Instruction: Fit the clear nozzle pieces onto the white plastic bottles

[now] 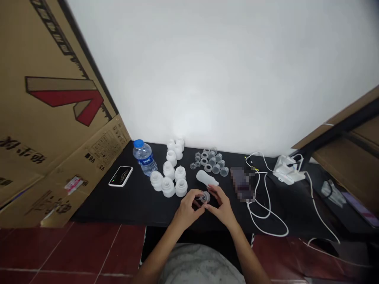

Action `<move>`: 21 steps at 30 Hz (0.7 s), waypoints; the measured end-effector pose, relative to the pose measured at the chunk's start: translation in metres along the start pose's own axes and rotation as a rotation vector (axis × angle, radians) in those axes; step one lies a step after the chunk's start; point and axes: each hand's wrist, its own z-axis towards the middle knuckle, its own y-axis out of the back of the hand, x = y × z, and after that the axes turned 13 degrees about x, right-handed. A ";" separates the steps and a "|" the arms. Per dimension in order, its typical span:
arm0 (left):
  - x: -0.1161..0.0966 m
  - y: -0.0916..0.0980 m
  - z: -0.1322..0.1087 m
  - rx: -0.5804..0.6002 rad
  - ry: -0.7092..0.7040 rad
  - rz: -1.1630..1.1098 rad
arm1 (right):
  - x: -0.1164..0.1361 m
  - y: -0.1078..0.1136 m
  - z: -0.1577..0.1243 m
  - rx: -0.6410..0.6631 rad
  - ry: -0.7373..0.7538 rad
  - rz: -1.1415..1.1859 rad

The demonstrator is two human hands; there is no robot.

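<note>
Grip together: left hand (187, 209) and right hand (222, 206) pinch a clear cup (205, 197) at the fingertips, white bottle (207, 178) just beyond, white caps (168, 187) left, clear rings (208, 161) ahead.

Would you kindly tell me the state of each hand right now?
Left hand: closed, holding a small clear plastic piece.
Right hand: closed on the same piece.

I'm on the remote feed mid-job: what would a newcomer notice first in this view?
The left hand and right hand stand out first, holding a small clear round piece between them near the front of the black table. Just beyond, white plastic caps sit clustered, with clear rings to their right. A large cardboard sheet dominates the left side.
</note>
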 end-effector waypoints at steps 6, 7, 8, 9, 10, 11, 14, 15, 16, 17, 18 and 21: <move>0.000 0.001 -0.002 0.045 -0.034 0.173 | 0.005 -0.004 0.001 0.063 -0.010 -0.215; -0.001 0.001 -0.002 0.054 -0.036 0.193 | 0.006 -0.005 0.002 0.074 0.002 -0.230; -0.002 0.001 -0.002 0.064 -0.039 0.212 | 0.007 -0.005 0.002 0.077 0.013 -0.232; -0.003 0.001 -0.002 0.073 -0.040 0.231 | 0.007 -0.006 0.002 0.074 0.020 -0.230; -0.004 0.001 -0.001 0.080 -0.040 0.250 | 0.008 -0.007 0.002 0.072 0.021 -0.230; -0.005 0.000 -0.001 0.080 -0.041 0.266 | 0.009 -0.007 0.002 0.074 0.019 -0.232; -0.007 0.000 -0.001 0.032 -0.053 0.305 | 0.011 -0.006 0.003 0.083 -0.005 -0.222; -0.007 -0.001 -0.002 -0.004 -0.064 0.322 | 0.011 -0.005 0.003 0.066 -0.015 -0.207; -0.006 -0.001 -0.002 -0.044 -0.078 0.345 | 0.012 -0.003 0.003 0.041 -0.026 -0.185; -0.006 -0.001 -0.002 -0.081 -0.093 0.373 | 0.012 0.000 0.004 0.011 -0.041 -0.157; -0.006 -0.002 -0.002 -0.111 -0.105 0.406 | 0.012 0.003 0.004 -0.017 -0.058 -0.127; -0.006 -0.003 -0.002 -0.137 -0.114 0.504 | 0.011 0.011 0.003 -0.033 -0.097 -0.011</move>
